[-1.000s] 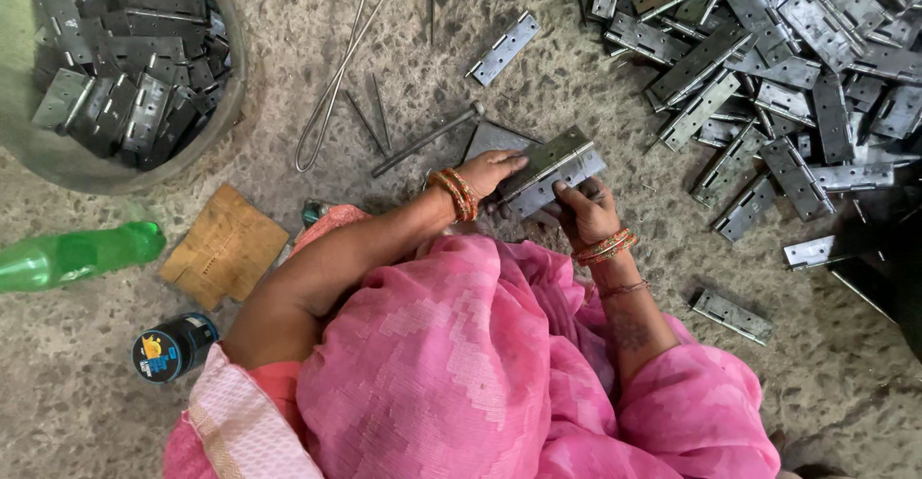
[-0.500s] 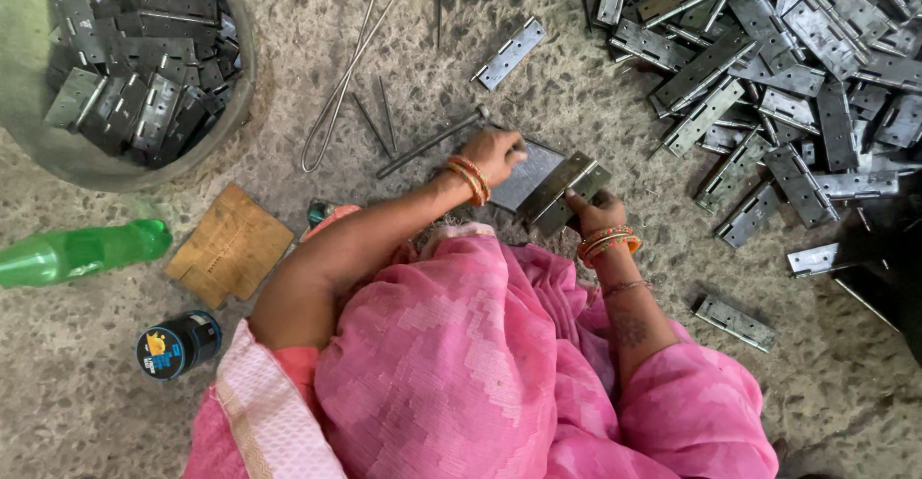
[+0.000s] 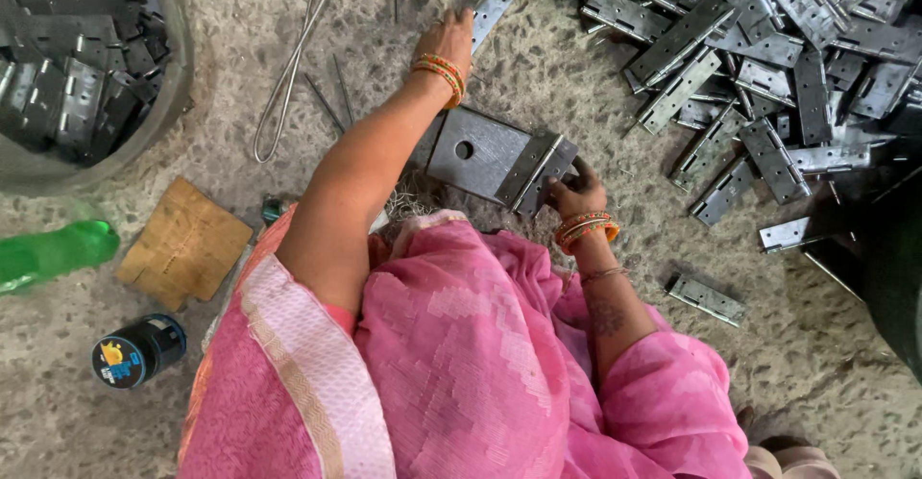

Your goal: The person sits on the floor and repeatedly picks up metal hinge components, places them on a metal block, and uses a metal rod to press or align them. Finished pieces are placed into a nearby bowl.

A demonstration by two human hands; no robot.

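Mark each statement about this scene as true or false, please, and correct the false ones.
1. The left hand touches a small grey metal hinge lying apart from the pile. True.
2. The right hand rests on the green plastic bottle. False: it grips the edge of the large grey metal plate with a round hole.
3. The round bowl holds dark grey hinges. True.
4. The green plastic bottle stands upright. False: it lies on its side on the floor.
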